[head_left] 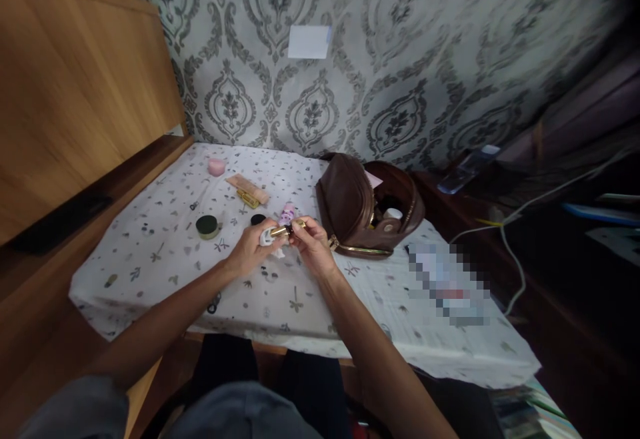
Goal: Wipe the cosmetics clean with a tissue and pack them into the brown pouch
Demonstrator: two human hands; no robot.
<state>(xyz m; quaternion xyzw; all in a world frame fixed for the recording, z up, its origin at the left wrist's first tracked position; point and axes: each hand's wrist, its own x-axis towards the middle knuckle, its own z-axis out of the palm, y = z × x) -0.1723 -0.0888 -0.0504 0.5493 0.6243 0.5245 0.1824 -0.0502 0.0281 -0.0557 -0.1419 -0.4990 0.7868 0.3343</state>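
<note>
My left hand (250,252) is closed around a small gold tube (279,231) that looks like a lipstick, with a crumpled white tissue (267,237) in the same fingers. At the tube's dark end, my right hand (315,244) pinches a short gold piece (300,223), perhaps its cap; whether the two parts touch is too small to tell. Just beyond my fingers are a purple-and-white small bottle (287,213) and a round black item (258,219). To the right of my hands stands an unzipped brown leather bag (345,205), a white-lidded item (393,213) inside it.
On the patterned tablecloth (295,292) lie a dark green round jar (207,227), a pink container (217,167), a beige tube (250,187) and a gold item (247,199). A blurred-out flat object (447,285) lies at right. A wooden cabinet (90,59) borders the left.
</note>
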